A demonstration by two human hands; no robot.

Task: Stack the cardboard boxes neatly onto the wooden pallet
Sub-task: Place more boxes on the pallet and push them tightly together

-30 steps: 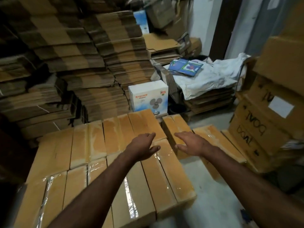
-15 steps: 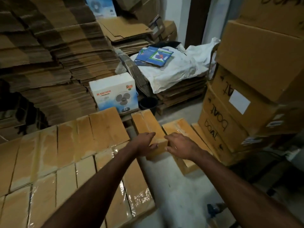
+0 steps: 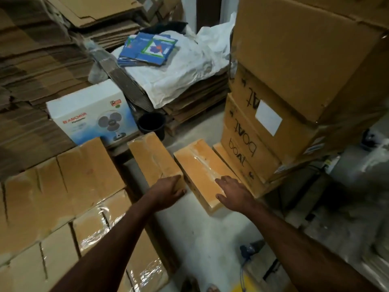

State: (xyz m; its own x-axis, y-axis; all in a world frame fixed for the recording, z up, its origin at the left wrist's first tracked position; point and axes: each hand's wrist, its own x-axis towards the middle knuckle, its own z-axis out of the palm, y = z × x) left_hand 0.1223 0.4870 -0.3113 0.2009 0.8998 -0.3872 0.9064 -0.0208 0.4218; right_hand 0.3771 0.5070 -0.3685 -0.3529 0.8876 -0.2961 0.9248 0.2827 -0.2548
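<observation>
Step in hand: taking up the next long box from the floor, judged from where both hands sit
Landmark: the long box [image 3: 154, 159] standing nearest the stack, its near end toward the person
Left hand: the left hand [image 3: 168, 189] is curled over the near end of the long box, fingers wrapped onto its top edge, grasping it
Right hand: the right hand [image 3: 232, 191] lies flat with straight fingers on the second box [image 3: 202, 165], just right of the long box, released rather than gripping
Stacked boxes: the stacked boxes [image 3: 69, 186] stand left of the long box, tops level, some wrapped in glossy film
Doing it well: both hands probably belong on one box, one at each end, so it lifts level; then it should go down flush against the stack's edge
Risk: the film looks slippery, so a one-handed grip may slide
Third box: another flat box [image 3: 223, 151] lies right of the second box, against the big cartons [image 3: 294, 85]
Hidden: no pallet shows, presumably under the stack; the left thumb is out of sight; the frame is blurred at the edges
</observation>
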